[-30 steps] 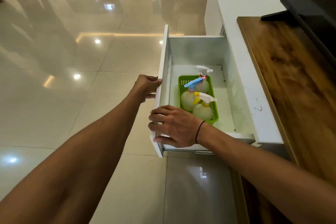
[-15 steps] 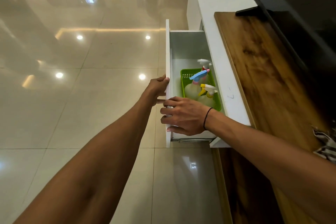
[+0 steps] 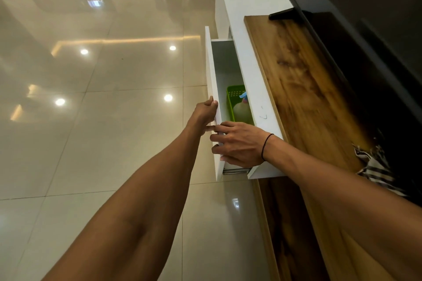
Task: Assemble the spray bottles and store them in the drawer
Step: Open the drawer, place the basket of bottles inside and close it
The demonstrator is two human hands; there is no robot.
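While both of my hands hold the white front of the drawer (image 3: 213,107), left hand (image 3: 204,113) curled on its top edge and right hand (image 3: 239,143) wrapped lower down, it stands partly open. Inside, the spray bottles (image 3: 242,109) sit in a green basket (image 3: 232,96). I think the drawer is stiff and slides easily, so that front edge is a good place to hold.

White drawer (image 3: 211,80), green basket (image 3: 233,96), brown wooden top (image 3: 296,89), striped cloth (image 3: 374,171)

Nothing readable anywhere here, no labels, brands or numbers; just a small dark scribble on the white cabinet top (image 3: 255,89), not legible.
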